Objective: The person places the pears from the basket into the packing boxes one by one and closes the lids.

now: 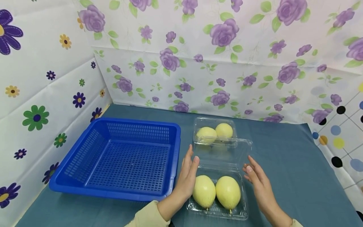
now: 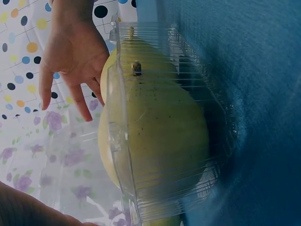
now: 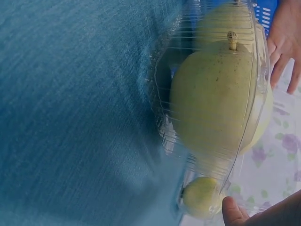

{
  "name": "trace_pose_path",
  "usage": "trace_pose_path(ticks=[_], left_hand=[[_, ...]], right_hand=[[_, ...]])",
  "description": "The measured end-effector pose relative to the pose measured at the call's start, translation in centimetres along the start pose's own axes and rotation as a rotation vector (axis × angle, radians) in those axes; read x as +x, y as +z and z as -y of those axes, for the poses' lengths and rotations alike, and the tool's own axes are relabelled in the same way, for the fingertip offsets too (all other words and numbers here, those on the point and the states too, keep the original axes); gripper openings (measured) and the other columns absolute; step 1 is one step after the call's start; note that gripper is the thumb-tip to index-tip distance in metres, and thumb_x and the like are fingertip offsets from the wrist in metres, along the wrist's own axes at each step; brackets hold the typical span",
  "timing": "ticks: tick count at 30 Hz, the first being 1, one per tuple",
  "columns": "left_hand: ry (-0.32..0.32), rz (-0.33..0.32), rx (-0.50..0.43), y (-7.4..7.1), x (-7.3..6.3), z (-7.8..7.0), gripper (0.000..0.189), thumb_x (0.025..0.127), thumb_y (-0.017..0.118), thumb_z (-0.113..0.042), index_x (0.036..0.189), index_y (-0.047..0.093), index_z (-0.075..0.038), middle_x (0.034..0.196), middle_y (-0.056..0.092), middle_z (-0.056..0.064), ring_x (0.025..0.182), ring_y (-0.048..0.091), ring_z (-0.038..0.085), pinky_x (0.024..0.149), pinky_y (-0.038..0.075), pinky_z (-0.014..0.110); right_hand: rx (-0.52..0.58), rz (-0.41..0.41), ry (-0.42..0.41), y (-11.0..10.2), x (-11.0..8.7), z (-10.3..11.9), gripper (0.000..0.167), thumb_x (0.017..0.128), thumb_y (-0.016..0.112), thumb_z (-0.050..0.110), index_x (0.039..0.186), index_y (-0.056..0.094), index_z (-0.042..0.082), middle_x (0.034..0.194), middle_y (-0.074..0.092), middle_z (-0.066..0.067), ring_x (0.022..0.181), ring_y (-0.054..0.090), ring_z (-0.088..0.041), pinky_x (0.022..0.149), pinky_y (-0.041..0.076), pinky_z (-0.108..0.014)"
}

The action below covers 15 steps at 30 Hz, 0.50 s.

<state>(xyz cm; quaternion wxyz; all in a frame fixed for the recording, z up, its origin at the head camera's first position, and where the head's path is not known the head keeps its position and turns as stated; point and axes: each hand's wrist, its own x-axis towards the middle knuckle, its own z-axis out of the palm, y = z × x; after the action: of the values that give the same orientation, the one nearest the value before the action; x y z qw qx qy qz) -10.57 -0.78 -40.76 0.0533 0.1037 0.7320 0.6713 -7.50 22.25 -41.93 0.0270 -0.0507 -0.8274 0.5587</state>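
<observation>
A transparent plastic clamshell box (image 1: 216,214) stands near the front with its lid (image 1: 218,154) raised and leaning back. Inside its base sit two pale yellow, rounded fruits with short stems, a left fruit (image 1: 204,190) and a right fruit (image 1: 228,192); they look like small melons. My left hand (image 1: 185,178) is at the box's left side, fingers extended; whether it touches the plastic I cannot tell. On the other side, my right hand (image 1: 261,186) is held apart from the box, fingers loosely extended. Neither hand holds anything. The right wrist view shows the stemmed fruit (image 3: 211,99) through the ribbed wall.
Behind the raised lid is a second transparent box (image 1: 198,121) with two more yellow fruits (image 1: 224,130). A large blue perforated basket (image 1: 113,195) occupies the left of the blue-grey cloth (image 1: 289,157). Flower-patterned sheets (image 1: 198,37) rise at the back and left.
</observation>
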Motion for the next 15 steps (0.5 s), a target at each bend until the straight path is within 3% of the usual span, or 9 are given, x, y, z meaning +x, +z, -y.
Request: trace_pose_path(ticks=[4, 7, 11, 15], left_hand=[[-0.018, -0.003, 0.02, -0.23, -0.08, -0.41, 0.058, 0.103, 0.028, -0.038, 0.154, 0.012, -0.015, 0.157, 0.015, 0.018, 0.137, 0.03, 0.043, 0.108, 0.022, 0.065], [-0.024, 0.003, 0.013, -0.54, -0.17, -0.7, 0.059, 0.103, 0.027, -0.04, 0.153, 0.016, -0.011, 0.157, 0.016, 0.017, 0.14, 0.023, 0.042, 0.109, 0.017, 0.066], [-0.019, 0.011, -0.006, -0.91, -0.38, -0.87, 0.06, 0.103, 0.023, -0.042, 0.151, 0.02, -0.006, 0.156, 0.019, 0.019, 0.141, 0.021, 0.042, 0.109, 0.017, 0.065], [0.008, 0.0, 0.004, -1.03, -0.63, -0.99, 0.058, 0.104, 0.022, -0.039, 0.147, 0.028, -0.001, 0.152, 0.027, 0.021, 0.138, 0.028, 0.043, 0.108, 0.023, 0.063]], right_hand=[[-0.004, 0.0, -0.014, -0.13, -0.03, 0.05, 0.052, 0.105, 0.03, 0.029, 0.153, 0.018, 0.011, 0.14, 0.041, -0.027, 0.104, 0.044, 0.018, 0.085, 0.042, -0.009], [0.017, 0.008, -0.015, -0.29, -0.08, 0.09, 0.052, 0.106, 0.027, 0.029, 0.151, 0.019, 0.007, 0.139, 0.041, -0.029, 0.105, 0.046, 0.016, 0.084, 0.041, -0.007], [0.041, 0.037, -0.006, -0.57, -0.18, 0.16, 0.053, 0.106, 0.022, 0.033, 0.15, 0.019, 0.004, 0.142, 0.037, -0.032, 0.114, 0.049, 0.003, 0.085, 0.041, -0.005], [0.041, 0.041, -0.004, -0.82, -0.35, 0.23, 0.056, 0.105, 0.017, 0.036, 0.149, 0.02, 0.001, 0.142, 0.036, -0.034, 0.112, 0.047, 0.01, 0.085, 0.041, -0.004]])
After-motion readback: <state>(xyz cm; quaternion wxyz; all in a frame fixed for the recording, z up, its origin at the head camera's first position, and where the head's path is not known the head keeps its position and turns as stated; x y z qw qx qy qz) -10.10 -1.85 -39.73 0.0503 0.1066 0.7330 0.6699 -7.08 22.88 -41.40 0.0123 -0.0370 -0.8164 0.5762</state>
